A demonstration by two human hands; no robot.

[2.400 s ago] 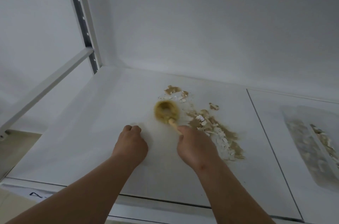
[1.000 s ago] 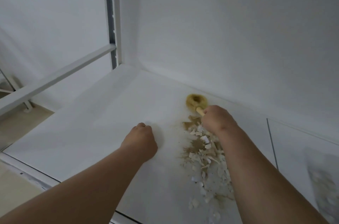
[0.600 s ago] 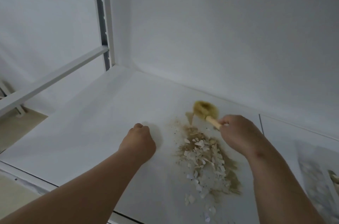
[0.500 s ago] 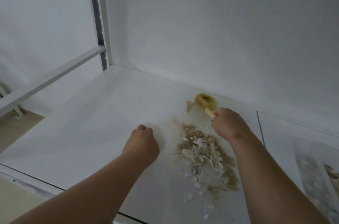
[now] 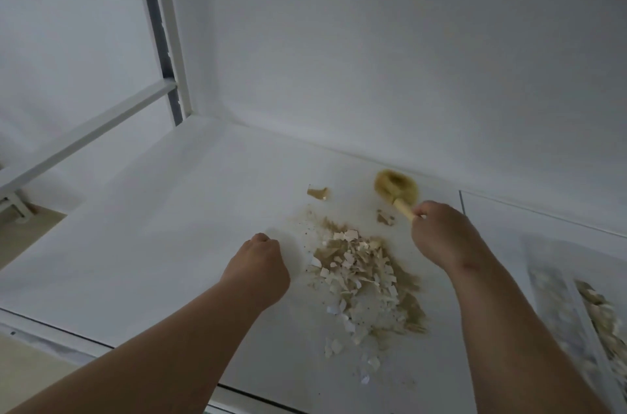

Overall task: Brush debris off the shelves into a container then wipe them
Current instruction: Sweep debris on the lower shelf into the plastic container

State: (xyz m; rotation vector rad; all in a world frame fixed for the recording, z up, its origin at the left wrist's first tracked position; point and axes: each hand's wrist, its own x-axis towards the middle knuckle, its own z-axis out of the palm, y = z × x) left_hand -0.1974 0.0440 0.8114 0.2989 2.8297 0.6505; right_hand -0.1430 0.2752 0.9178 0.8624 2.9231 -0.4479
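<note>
White wall (image 5: 407, 57) fills twelve o'clock, plain and evenly lit, a touch dim. At ten o'clock a white upright post (image 5: 166, 33) with a grey slotted strip, a crossbar (image 5: 84, 131) running off it. Beige floor (image 5: 23, 233) shows at nine o'clock.

Right hand (image 5: 441, 237) grips brush (image 5: 396, 190) beyond debris (image 5: 366, 274); left hand (image 5: 259, 266) fisted on shelf (image 5: 163, 227).

Yellow-bristled brush (image 5: 396, 189), tan and white debris (image 5: 363, 272), white shelf (image 5: 163, 227).
</note>
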